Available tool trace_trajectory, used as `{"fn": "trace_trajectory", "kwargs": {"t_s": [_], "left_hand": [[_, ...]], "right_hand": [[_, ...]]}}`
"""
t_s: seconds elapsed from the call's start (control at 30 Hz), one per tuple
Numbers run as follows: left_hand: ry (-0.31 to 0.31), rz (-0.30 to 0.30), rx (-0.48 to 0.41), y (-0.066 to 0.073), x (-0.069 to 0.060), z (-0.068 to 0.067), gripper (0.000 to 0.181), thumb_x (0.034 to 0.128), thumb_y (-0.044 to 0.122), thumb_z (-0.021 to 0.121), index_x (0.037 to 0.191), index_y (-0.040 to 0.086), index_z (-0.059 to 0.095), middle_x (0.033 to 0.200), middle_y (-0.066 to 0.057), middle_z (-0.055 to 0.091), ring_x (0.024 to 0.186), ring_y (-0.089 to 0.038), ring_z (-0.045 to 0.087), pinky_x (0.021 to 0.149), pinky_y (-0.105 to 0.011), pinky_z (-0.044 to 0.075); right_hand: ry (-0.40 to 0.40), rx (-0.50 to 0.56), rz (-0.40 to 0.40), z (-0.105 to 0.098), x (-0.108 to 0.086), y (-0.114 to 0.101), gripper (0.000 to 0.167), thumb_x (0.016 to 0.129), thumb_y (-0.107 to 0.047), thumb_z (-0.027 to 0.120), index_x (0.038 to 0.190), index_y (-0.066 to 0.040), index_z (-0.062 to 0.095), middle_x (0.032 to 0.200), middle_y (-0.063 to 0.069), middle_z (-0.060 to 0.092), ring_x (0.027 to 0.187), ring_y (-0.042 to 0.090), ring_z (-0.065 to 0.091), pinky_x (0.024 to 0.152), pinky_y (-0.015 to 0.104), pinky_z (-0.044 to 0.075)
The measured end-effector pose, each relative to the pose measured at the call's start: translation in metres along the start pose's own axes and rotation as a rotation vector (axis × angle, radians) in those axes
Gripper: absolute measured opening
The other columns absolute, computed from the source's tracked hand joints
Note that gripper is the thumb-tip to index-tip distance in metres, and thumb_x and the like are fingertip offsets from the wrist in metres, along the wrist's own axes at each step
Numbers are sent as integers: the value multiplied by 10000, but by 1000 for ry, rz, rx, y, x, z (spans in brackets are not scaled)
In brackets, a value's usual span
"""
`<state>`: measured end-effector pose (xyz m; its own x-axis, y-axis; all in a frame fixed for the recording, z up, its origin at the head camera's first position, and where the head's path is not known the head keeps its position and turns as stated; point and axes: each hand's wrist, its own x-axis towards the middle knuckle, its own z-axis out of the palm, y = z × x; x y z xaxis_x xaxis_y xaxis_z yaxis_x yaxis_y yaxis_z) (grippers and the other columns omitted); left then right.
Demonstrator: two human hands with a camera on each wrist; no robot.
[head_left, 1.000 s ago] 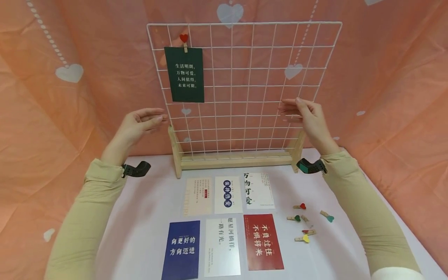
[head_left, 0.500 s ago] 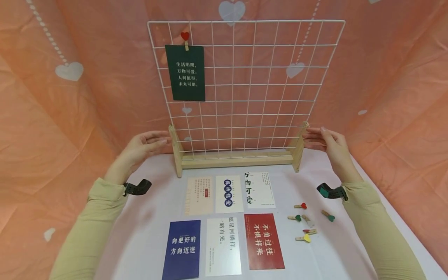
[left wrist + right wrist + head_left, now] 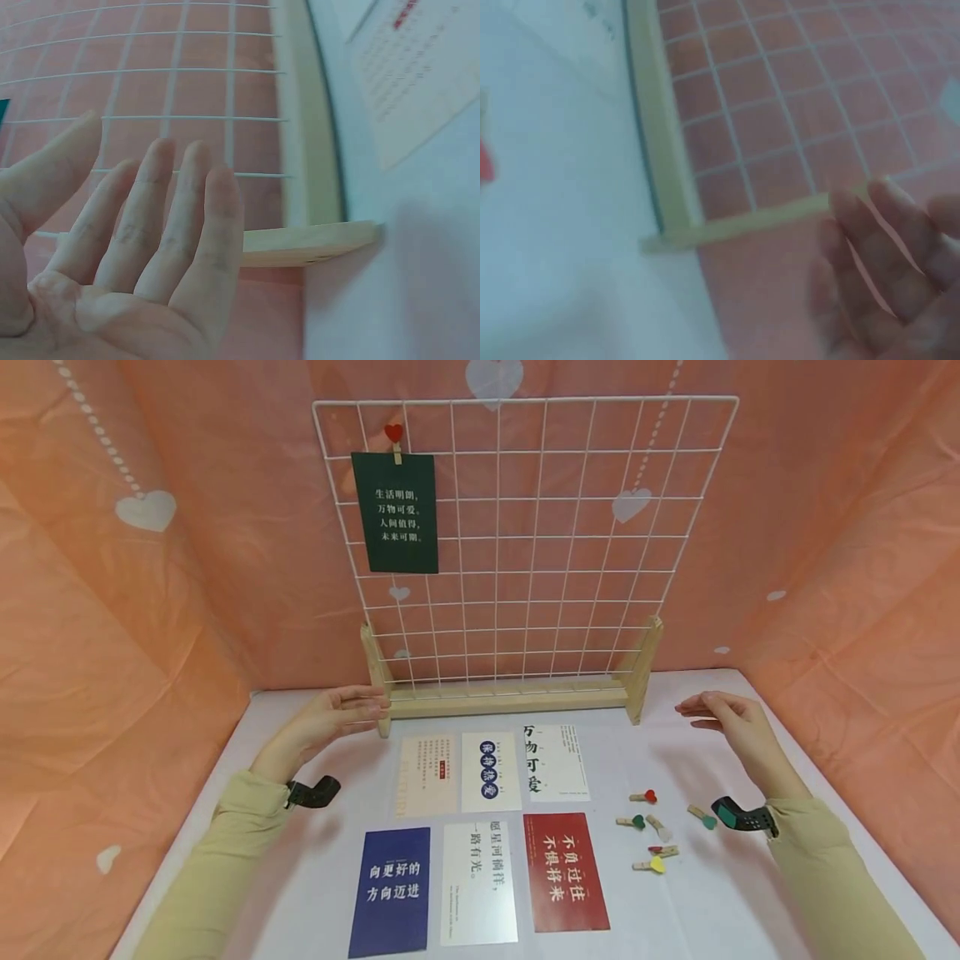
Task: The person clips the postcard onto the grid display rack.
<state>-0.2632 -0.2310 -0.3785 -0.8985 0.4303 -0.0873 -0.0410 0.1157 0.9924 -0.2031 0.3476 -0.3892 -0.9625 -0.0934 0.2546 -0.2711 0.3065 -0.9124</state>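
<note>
A white wire grid rack point(image 3: 517, 537) stands upright in a wooden base point(image 3: 510, 700) at the back of the table. On its upper left hangs a dark green card point(image 3: 397, 514), held by a clothespin with a red heart point(image 3: 394, 435). My left hand point(image 3: 330, 723), fingers extended and holding nothing, is by the base's left foot; whether it touches the wood I cannot tell. To the right of the base my right hand point(image 3: 731, 718) hovers with relaxed fingers and nothing in it. The left wrist view shows the left palm point(image 3: 127, 300) facing the grid.
Several cards lie in two rows before the rack, among them a blue card point(image 3: 390, 893), a red card point(image 3: 567, 872) and a white card with blue circles point(image 3: 491, 772). Several small clothespins, one with a yellow heart point(image 3: 657, 865), lie to their right. Pink cloth point(image 3: 150, 635) surrounds the table.
Both hands have come down from beside the grid, past the base's side posts, toward the table. The right hand has also moved outward to the right. The cards and clothespins stay put.
</note>
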Motion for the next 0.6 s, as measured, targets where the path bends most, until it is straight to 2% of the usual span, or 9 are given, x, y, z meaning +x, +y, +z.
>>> {"fn": "trace_trajectory", "kwargs": {"t_s": [0.03, 0.2, 0.37, 0.6], "left_hand": [[-4, -15, -3, -4, 0, 2, 528, 952, 40, 581, 1394, -126, 344, 1336, -261, 500, 1092, -164, 608, 1006, -443, 422], [-17, -67, -26, -20, 3, 7, 533, 948, -2, 564, 1401, -139, 319, 1323, -255, 514, 1126, -249, 590, 1030, -513, 364], [-29, -76, 7, -34, 3, 9, 514, 951, 9, 555, 1386, -153, 332, 1350, -345, 430, 1103, -223, 599, 1025, -508, 378], [-30, -84, 31, -45, 1, 12, 525, 947, 51, 582, 1383, -138, 359, 1354, -336, 433, 1142, -259, 575, 1017, -470, 404]], "right_hand": [[-10, -6, 6, -2, -3, 4, 351, 1042, -229, 417, 1135, 36, 628, 1051, 23, 692, 982, 92, 639, 805, 197, 523], [-50, -59, 63, -9, -18, 17, 361, 1041, -258, 419, 1166, 19, 614, 1067, -5, 688, 978, 80, 641, 794, 185, 523], [-88, -68, 107, -13, -30, 25, 371, 1041, -267, 417, 1180, 23, 603, 1077, 10, 689, 987, 112, 649, 794, 193, 527], [-137, -22, 128, -12, -38, 33, 346, 1040, -225, 428, 1173, 45, 599, 1073, 18, 692, 976, 137, 658, 802, 230, 538]]}}
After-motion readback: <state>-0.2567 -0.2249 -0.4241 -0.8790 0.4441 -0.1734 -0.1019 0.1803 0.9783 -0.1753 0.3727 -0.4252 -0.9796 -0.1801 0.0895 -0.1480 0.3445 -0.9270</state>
